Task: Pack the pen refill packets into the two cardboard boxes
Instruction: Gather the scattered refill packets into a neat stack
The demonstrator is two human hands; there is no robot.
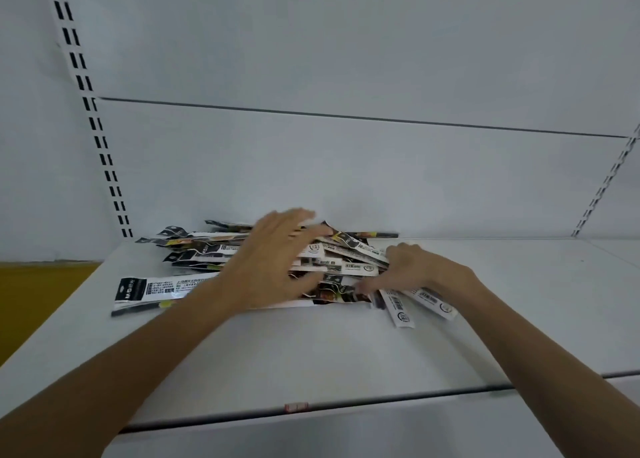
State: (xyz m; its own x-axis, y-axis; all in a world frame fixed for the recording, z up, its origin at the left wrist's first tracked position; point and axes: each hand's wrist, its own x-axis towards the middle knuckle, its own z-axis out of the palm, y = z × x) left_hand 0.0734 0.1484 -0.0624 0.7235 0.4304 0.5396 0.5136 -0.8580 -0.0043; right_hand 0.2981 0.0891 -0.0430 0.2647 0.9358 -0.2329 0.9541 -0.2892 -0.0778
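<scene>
A loose pile of black-and-white pen refill packets (349, 260) lies on a white shelf (311, 353), close to the back wall. My left hand (273, 256) lies over the middle of the pile with fingers stretched out flat on the packets. My right hand (412, 267) is at the pile's right side, its fingers curled down into the packets there; the fingertips are blurred. One long packet (152, 291) lies apart at the left, and two white ones (401, 308) stick out toward me on the right. No cardboard box is in view.
The shelf's front edge (346, 404) runs across below my forearms, with a small red tag on it. A slotted upright (86, 111) stands at the left and another (606, 184) at the right. A yellow surface (31, 301) shows at lower left.
</scene>
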